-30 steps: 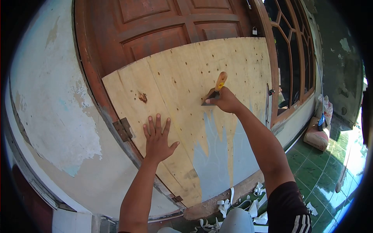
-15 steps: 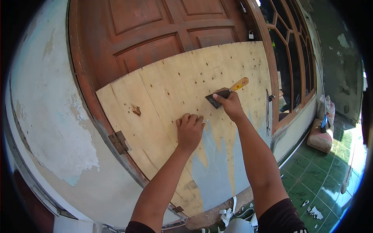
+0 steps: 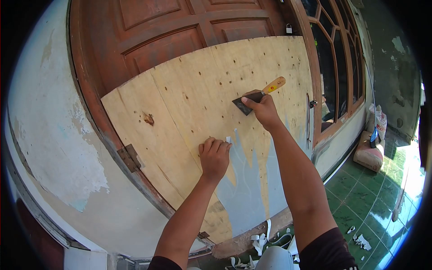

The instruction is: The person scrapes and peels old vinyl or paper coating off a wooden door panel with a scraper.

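Note:
My right hand [image 3: 267, 111] is closed on the dark blade of a putty knife [image 3: 273, 85], thumb on the metal. Its wooden handle with a yellow patch points up and right, and the blade is over bare plywood. My left hand [image 3: 215, 157] is lower and to the left, fingers curled at the jagged upper edge of a grey film [image 3: 240, 189]. A small white flap [image 3: 228, 139] sticks up at its fingertips. The film covers the lower part of the plywood panel [image 3: 180, 108], which has several brown knots and fills the doorway's lower half.
A brown wooden door [image 3: 166, 47] with a padlock [image 3: 289, 29] rises behind the panel. A hinge [image 3: 129, 157] is on the left frame. Torn white strips [image 3: 258, 243] lie at the panel's foot. A sack [image 3: 369, 152] stands on green tiles by the window [image 3: 335, 67].
My left hand has moved slightly down and left, and the white flap now shows by its fingertips. The putty knife stays in my right hand. The view has shifted a little.

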`<state>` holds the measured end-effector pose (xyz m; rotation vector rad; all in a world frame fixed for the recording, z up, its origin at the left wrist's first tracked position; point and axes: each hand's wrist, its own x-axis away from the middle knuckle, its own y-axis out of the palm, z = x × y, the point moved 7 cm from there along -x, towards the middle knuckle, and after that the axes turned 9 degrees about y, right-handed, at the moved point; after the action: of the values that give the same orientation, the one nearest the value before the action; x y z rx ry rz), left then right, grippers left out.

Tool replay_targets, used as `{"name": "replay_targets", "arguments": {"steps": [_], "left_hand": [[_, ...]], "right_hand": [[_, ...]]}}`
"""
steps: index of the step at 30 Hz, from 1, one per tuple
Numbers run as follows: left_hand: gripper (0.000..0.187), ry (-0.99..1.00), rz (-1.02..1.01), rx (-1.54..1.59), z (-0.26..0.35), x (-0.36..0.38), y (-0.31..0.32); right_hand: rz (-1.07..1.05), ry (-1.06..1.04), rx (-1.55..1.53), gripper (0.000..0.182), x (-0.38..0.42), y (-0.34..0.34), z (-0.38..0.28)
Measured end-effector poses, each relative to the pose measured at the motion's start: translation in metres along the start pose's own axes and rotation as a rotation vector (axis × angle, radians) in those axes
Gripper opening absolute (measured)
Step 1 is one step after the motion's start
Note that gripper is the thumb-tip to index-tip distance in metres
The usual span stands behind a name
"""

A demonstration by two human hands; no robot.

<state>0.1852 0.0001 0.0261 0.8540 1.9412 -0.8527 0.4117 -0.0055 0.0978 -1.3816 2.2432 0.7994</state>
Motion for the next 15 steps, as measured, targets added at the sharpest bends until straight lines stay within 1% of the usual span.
{"name": "replay_targets", "arguments": {"steps": [2, 5, 10, 13, 15], "left_hand": [[0.008, -0.029, -0.024, -0.005, 0.009, 0.015, -0.001], [0.007, -0.019, -0.045, 0.044, 0.024, 0.033, 0.0], [0.009, 0.04, -0.121, 0.075, 0.055, 0.062, -0.003], [0.01, 0.09, -0.142, 0.105, 0.062, 0.068, -0.004], [0.015, 0.121, -0.051, 0.047, 0.057, 0.047, -0.014]], "right_hand": [[0.006, 0.009, 0.018, 0.016, 0.001, 0.0, -0.001], [0.013, 0.007, 0.025, 0.016, 0.002, 0.0, -0.002], [0.006, 0.007, 0.03, 0.015, 0.002, 0.0, -0.001], [0.005, 0.013, 0.027, 0.015, 0.002, 0.0, 0.0], [0.006, 0.009, 0.028, 0.016, 0.0, -0.001, -0.001]]}}
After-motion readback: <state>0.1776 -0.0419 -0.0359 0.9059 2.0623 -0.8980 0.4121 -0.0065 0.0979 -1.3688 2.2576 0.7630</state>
